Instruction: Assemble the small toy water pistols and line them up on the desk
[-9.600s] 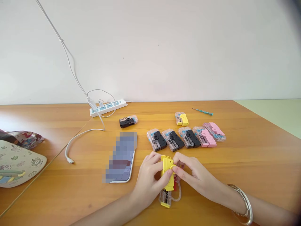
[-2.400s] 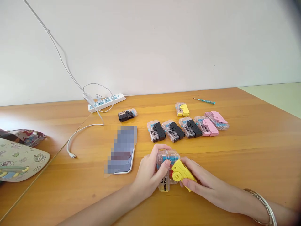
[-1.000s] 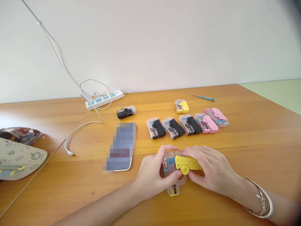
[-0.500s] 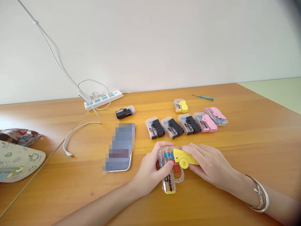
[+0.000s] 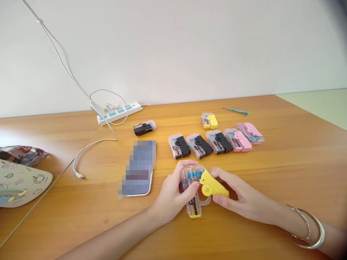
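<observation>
My left hand (image 5: 173, 196) is wrapped round the clear plastic body of a small toy water gun (image 5: 193, 187), held just above the wooden table (image 5: 284, 169). My right hand (image 5: 238, 196) pinches the toy's yellow hinged part (image 5: 211, 186), which is swung out to the right. Beyond my hands lies a row of folded toy guns: three black ones (image 5: 199, 145) and two pink ones (image 5: 244, 136). A yellow one (image 5: 209, 121) and another black one (image 5: 145, 127) lie farther back.
A phone (image 5: 138, 169) lies left of my hands. A white power strip (image 5: 119, 113) with cables sits by the wall, a loose cable end (image 5: 78, 175) trailing forward. A small teal screwdriver (image 5: 235, 110) lies at the back right. A patterned bag (image 5: 18, 173) rests at the left edge.
Over the frames I turned the yellow toy from flat between my fingers to clear body left, yellow part right. In the last half second the yellow part tilted downward a little.
</observation>
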Demonstrator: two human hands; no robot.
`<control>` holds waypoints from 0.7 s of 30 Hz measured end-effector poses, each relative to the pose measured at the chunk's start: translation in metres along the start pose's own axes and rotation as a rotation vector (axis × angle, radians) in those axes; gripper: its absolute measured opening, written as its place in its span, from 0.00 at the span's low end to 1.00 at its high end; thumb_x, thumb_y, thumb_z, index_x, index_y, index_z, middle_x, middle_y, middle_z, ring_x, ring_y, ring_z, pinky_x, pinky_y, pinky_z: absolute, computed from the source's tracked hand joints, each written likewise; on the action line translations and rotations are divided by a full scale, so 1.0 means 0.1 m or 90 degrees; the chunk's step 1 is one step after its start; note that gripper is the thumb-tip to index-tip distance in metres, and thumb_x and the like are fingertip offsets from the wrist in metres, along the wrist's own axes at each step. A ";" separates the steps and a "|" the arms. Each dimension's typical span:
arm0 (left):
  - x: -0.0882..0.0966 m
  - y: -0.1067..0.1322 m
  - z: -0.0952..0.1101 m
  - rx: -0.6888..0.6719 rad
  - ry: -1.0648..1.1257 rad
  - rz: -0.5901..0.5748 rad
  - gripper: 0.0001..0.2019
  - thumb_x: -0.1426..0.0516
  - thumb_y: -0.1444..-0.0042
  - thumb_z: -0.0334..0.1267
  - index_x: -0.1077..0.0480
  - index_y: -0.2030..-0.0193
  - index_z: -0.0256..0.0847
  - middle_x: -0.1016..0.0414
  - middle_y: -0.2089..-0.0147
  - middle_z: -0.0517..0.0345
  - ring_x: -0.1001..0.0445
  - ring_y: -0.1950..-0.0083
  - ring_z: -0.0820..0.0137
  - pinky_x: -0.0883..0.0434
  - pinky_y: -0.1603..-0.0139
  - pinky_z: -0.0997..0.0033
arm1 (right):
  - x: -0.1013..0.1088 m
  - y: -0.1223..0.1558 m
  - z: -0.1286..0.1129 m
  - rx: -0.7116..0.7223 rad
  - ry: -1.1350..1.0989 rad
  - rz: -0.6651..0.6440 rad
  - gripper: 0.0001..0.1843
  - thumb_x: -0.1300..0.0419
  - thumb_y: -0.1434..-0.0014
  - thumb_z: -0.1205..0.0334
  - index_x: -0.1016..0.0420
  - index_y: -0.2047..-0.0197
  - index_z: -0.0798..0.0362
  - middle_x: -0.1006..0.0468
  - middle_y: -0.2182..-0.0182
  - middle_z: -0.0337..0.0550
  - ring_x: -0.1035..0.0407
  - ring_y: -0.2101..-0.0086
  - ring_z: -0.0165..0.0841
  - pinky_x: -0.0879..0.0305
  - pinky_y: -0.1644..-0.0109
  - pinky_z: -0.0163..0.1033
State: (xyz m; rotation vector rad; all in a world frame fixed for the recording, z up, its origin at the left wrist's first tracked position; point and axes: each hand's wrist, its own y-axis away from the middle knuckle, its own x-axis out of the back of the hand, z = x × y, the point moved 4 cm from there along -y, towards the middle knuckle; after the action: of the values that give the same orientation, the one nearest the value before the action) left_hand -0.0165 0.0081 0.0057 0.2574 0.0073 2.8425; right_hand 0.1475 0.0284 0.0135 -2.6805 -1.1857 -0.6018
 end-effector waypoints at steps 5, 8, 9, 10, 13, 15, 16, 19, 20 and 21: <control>-0.01 -0.01 -0.01 0.010 -0.008 -0.003 0.15 0.48 0.42 0.37 0.43 0.48 0.46 0.31 0.66 0.61 0.31 0.67 0.69 0.33 0.67 0.72 | -0.01 0.02 -0.01 -0.037 -0.016 -0.011 0.12 0.51 0.35 0.52 0.36 0.61 0.51 0.33 0.66 0.40 0.39 0.69 0.31 0.38 0.66 0.35; -0.01 -0.01 -0.01 0.006 -0.025 -0.002 0.15 0.48 0.42 0.37 0.43 0.48 0.46 0.31 0.65 0.60 0.31 0.66 0.69 0.33 0.66 0.71 | -0.02 0.03 -0.02 -0.031 0.001 -0.016 0.12 0.51 0.35 0.52 0.36 0.61 0.51 0.32 0.65 0.41 0.38 0.68 0.32 0.37 0.65 0.36; 0.00 0.00 -0.01 0.004 -0.030 -0.001 0.15 0.48 0.42 0.37 0.43 0.48 0.46 0.31 0.65 0.60 0.31 0.66 0.69 0.33 0.66 0.71 | -0.02 0.03 -0.02 -0.028 0.009 -0.018 0.12 0.51 0.35 0.53 0.36 0.61 0.51 0.32 0.65 0.41 0.38 0.68 0.32 0.37 0.64 0.36; 0.00 0.00 -0.01 0.002 -0.035 0.002 0.14 0.49 0.42 0.37 0.43 0.48 0.46 0.31 0.64 0.60 0.31 0.66 0.69 0.33 0.65 0.71 | -0.02 0.03 -0.03 -0.025 0.017 -0.020 0.12 0.52 0.35 0.53 0.35 0.60 0.51 0.32 0.65 0.41 0.38 0.67 0.32 0.37 0.64 0.37; 0.00 0.00 -0.01 0.000 -0.043 0.005 0.14 0.49 0.41 0.37 0.43 0.48 0.46 0.31 0.64 0.60 0.31 0.66 0.69 0.33 0.65 0.71 | -0.03 0.03 -0.05 -0.016 0.037 -0.017 0.12 0.53 0.34 0.54 0.35 0.60 0.51 0.32 0.65 0.41 0.38 0.67 0.32 0.36 0.62 0.38; 0.00 0.00 -0.01 0.000 -0.047 0.004 0.14 0.50 0.41 0.37 0.43 0.48 0.46 0.30 0.65 0.61 0.31 0.66 0.69 0.33 0.65 0.71 | -0.03 0.03 -0.05 -0.015 0.054 -0.007 0.12 0.53 0.34 0.54 0.35 0.59 0.51 0.31 0.65 0.42 0.37 0.66 0.33 0.35 0.61 0.38; 0.00 0.00 -0.01 -0.001 -0.050 0.005 0.14 0.50 0.41 0.37 0.43 0.48 0.46 0.30 0.65 0.61 0.31 0.66 0.69 0.33 0.65 0.71 | -0.03 0.03 -0.05 -0.018 0.063 -0.002 0.12 0.53 0.34 0.54 0.35 0.59 0.51 0.31 0.65 0.42 0.37 0.66 0.33 0.35 0.60 0.39; 0.00 0.01 0.00 -0.008 -0.066 0.010 0.13 0.50 0.41 0.37 0.43 0.49 0.46 0.30 0.66 0.61 0.30 0.65 0.68 0.32 0.64 0.70 | -0.04 0.05 -0.03 -0.039 0.093 0.001 0.13 0.54 0.34 0.52 0.34 0.60 0.50 0.30 0.65 0.42 0.35 0.65 0.34 0.34 0.59 0.39; 0.00 0.01 0.00 -0.009 -0.076 0.012 0.13 0.50 0.41 0.37 0.43 0.49 0.46 0.29 0.66 0.61 0.30 0.65 0.68 0.32 0.64 0.70 | -0.04 0.05 -0.03 -0.050 0.101 -0.001 0.13 0.54 0.34 0.52 0.34 0.60 0.49 0.30 0.65 0.42 0.35 0.65 0.34 0.34 0.58 0.40; 0.00 0.01 0.00 -0.008 -0.087 0.014 0.13 0.50 0.41 0.38 0.44 0.49 0.46 0.29 0.66 0.61 0.30 0.66 0.68 0.32 0.64 0.70 | -0.05 0.06 -0.02 -0.061 0.109 -0.004 0.14 0.55 0.34 0.51 0.34 0.60 0.49 0.29 0.65 0.42 0.34 0.64 0.35 0.34 0.57 0.40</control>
State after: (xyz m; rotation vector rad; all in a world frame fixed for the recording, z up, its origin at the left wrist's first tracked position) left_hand -0.0172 0.0073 0.0055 0.4503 -0.0426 2.8399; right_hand 0.1484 0.0205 0.0139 -2.6394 -1.1481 -0.8902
